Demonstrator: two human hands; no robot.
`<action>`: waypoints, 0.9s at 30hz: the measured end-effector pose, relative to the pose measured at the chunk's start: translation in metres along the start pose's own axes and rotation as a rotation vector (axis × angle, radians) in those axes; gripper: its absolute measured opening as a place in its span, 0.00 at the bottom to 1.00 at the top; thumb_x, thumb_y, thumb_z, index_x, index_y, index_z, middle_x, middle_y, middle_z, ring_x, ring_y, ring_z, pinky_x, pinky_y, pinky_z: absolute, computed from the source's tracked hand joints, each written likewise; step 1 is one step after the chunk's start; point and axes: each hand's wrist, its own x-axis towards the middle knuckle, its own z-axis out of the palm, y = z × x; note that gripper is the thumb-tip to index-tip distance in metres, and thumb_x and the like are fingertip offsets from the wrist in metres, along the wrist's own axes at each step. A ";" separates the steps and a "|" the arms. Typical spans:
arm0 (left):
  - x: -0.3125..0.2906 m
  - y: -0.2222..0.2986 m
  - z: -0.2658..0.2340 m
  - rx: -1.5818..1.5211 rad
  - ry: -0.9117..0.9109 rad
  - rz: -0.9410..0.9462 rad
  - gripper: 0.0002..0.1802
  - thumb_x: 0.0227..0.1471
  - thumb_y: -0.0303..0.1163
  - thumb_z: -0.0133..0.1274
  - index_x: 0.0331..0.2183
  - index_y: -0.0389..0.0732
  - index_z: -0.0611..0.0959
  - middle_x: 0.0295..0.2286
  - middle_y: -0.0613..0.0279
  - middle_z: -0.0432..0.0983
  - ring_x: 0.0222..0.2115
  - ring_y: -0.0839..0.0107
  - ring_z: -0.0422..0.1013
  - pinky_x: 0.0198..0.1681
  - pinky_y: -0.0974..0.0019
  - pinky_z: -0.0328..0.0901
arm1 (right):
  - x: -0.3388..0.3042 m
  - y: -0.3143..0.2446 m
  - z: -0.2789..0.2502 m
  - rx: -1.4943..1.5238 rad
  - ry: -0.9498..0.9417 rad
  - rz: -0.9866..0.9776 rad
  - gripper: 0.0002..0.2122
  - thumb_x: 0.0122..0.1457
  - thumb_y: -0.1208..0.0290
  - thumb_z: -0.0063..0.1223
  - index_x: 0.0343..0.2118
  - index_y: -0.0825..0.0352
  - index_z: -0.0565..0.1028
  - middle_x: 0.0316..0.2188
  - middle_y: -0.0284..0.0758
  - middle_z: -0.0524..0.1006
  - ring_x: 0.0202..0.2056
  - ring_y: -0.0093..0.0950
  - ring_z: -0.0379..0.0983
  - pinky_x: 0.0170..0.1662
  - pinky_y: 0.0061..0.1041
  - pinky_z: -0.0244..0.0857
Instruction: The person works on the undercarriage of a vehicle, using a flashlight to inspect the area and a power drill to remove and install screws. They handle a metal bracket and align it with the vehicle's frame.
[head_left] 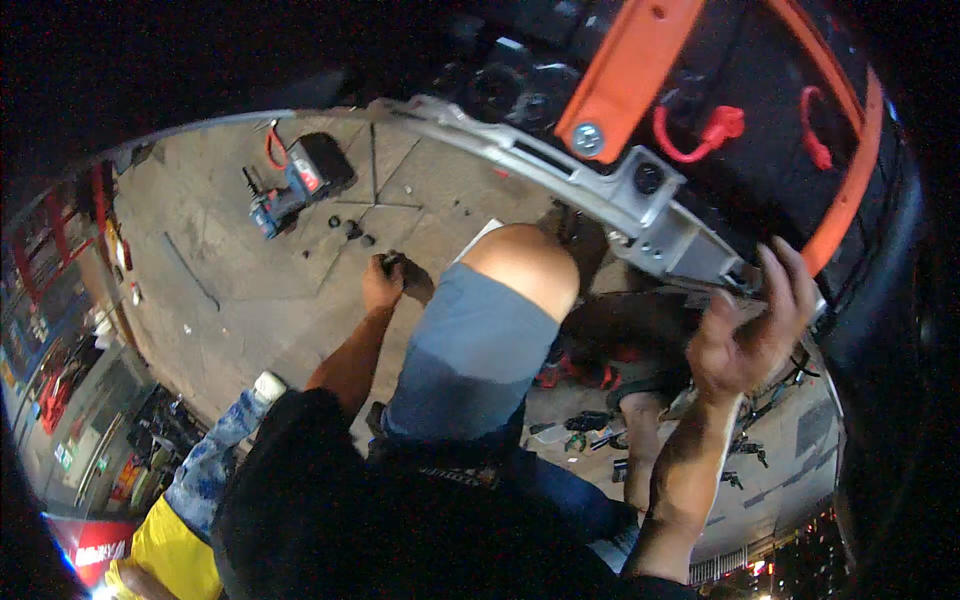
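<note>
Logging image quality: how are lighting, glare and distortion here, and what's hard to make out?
In the head view, edges bow near the rim; the floor is lit, the picture's top corners grainy black; glare flares beside the red panel; the small dark object in the left hand is too murky to identify.

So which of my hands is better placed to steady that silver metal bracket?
Likely your right hand: it's open, close by one end of the silver metal bracket. Your left hand is farther off, left of the bare knee, and seems to hold a small dark object.
</note>
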 end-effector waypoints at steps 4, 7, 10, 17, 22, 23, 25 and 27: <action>-0.022 0.098 -0.093 -0.653 -0.195 -0.106 0.22 0.54 0.24 0.53 0.51 0.35 0.71 0.40 0.56 0.72 0.42 0.65 0.70 0.46 0.64 0.66 | 0.002 0.005 0.009 -0.041 0.053 -0.100 0.19 0.59 0.57 0.53 0.45 0.69 0.76 0.45 0.43 0.73 0.47 0.40 0.69 0.53 0.38 0.61; -0.054 0.200 -0.189 -0.474 -0.310 0.347 0.25 0.53 0.25 0.55 0.52 0.35 0.71 0.45 0.54 0.70 0.45 0.67 0.69 0.50 0.63 0.64 | -0.004 0.003 0.010 -0.035 0.103 -0.066 0.17 0.54 0.55 0.56 0.41 0.63 0.79 0.38 0.36 0.74 0.41 0.37 0.68 0.49 0.38 0.60; -0.079 0.314 -0.253 -0.488 -0.599 0.623 0.26 0.50 0.28 0.58 0.50 0.33 0.72 0.48 0.51 0.70 0.48 0.65 0.69 0.51 0.62 0.64 | -0.013 -0.006 0.009 0.027 0.108 -0.052 0.16 0.51 0.56 0.57 0.37 0.61 0.79 0.35 0.34 0.73 0.39 0.36 0.67 0.47 0.40 0.58; -0.044 0.500 -0.190 -0.310 -0.693 1.560 0.27 0.39 0.28 0.61 0.45 0.35 0.74 0.38 0.50 0.72 0.40 0.52 0.70 0.43 0.59 0.67 | -0.023 -0.013 0.012 0.077 0.156 -0.003 0.14 0.49 0.57 0.56 0.35 0.60 0.78 0.31 0.32 0.72 0.37 0.35 0.67 0.48 0.41 0.57; -0.034 0.510 -0.163 -0.477 -0.600 1.681 0.26 0.42 0.33 0.62 0.45 0.36 0.77 0.37 0.51 0.76 0.37 0.55 0.75 0.41 0.59 0.70 | -0.025 -0.012 0.015 0.057 0.153 0.020 0.16 0.53 0.51 0.54 0.37 0.58 0.77 0.33 0.32 0.72 0.39 0.35 0.67 0.50 0.43 0.55; -0.035 0.507 -0.164 -0.521 -0.568 1.702 0.26 0.43 0.35 0.62 0.45 0.36 0.78 0.37 0.51 0.76 0.37 0.55 0.76 0.40 0.59 0.71 | -0.024 -0.012 0.016 0.047 0.156 0.026 0.16 0.53 0.51 0.54 0.37 0.59 0.76 0.33 0.32 0.72 0.39 0.35 0.67 0.50 0.43 0.55; -0.036 0.501 -0.162 -0.472 -0.566 1.654 0.26 0.45 0.37 0.63 0.46 0.37 0.79 0.37 0.51 0.78 0.36 0.55 0.76 0.38 0.61 0.72 | -0.024 -0.013 0.016 0.023 0.148 0.043 0.17 0.53 0.51 0.54 0.38 0.59 0.76 0.34 0.33 0.72 0.40 0.35 0.67 0.50 0.44 0.55; -0.037 0.497 -0.160 -0.469 -0.538 1.669 0.25 0.45 0.36 0.64 0.46 0.40 0.79 0.37 0.51 0.78 0.35 0.54 0.77 0.36 0.61 0.72 | -0.024 -0.014 0.016 0.060 0.163 0.026 0.16 0.53 0.53 0.55 0.38 0.59 0.76 0.34 0.33 0.72 0.40 0.36 0.67 0.50 0.44 0.56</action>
